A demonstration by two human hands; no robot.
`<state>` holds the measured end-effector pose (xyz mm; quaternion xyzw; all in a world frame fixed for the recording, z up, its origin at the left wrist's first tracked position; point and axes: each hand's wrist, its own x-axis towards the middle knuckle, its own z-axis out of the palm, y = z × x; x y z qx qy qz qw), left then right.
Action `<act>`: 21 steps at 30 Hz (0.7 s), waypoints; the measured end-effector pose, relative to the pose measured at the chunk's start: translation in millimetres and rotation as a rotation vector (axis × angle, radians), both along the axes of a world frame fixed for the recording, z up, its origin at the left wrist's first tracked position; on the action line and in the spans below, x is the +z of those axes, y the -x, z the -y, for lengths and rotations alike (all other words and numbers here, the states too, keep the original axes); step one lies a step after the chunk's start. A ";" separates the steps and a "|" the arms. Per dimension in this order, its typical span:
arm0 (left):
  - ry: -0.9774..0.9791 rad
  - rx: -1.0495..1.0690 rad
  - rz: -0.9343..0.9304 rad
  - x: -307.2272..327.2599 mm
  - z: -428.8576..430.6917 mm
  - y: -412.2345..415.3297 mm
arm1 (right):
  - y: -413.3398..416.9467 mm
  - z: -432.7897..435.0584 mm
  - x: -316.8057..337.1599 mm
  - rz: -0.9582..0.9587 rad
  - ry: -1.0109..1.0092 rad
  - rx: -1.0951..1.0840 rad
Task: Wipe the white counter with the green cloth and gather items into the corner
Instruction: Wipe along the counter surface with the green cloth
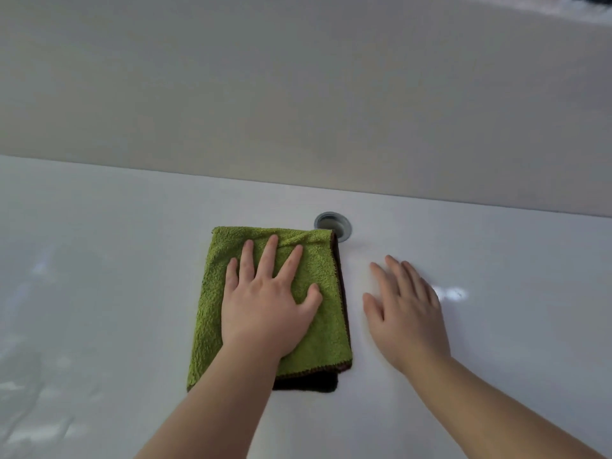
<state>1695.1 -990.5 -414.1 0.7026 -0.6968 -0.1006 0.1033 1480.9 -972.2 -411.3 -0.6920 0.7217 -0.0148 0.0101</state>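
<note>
Now: I am wiping the white worktop (99, 293) with the green cloth (326, 332). No loose items and no corner are in view, so I judge the gathering has not begun here.
Cloth position: folded into a thick rectangle, flat on the worktop at the middle of the scene. Its far right corner touches a round metal ring (332, 225) set into the surface. A dark underside (308, 384) shows at the near edge.
Left hand (268, 306): palm down on top of the cloth, fingers (270, 256) straight and spread toward the far edge, pressing rather than clutching.
Right hand (407, 313): released, palm down, fingers straight, just right of the cloth and holding nothing. I cannot tell whether it rests on the surface or hovers just above it.
Backdrop: a plain pale wall (298, 94) rises from the far edge of the worktop.
Surface: glossy, with pale patches (39, 392) at the near left and a bright spot (450, 293) beside the right hand. I cannot tell whether these are damp marks or reflections.
Wiping well: I should keep the palm over the cloth's middle so the fold holds together, press evenly, and make overlapping strokes.
Care at the ring: the cloth's corner could catch on the rim, so I would steer around it or slow down there.
Free hand's job: it is best kept off the freshly wiped area and ready to move items aside.
</note>
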 end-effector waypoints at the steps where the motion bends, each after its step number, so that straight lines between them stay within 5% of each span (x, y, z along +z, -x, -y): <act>1: 0.000 -0.005 0.003 -0.6 10.5 0.0 | -0.3 -0.2 1.5 0.001 -0.007 -0.003; 21: -0.016 -0.110 0.057 -1.0 118.3 4.3 | -4.0 -2.2 9.7 0.031 -0.049 -0.034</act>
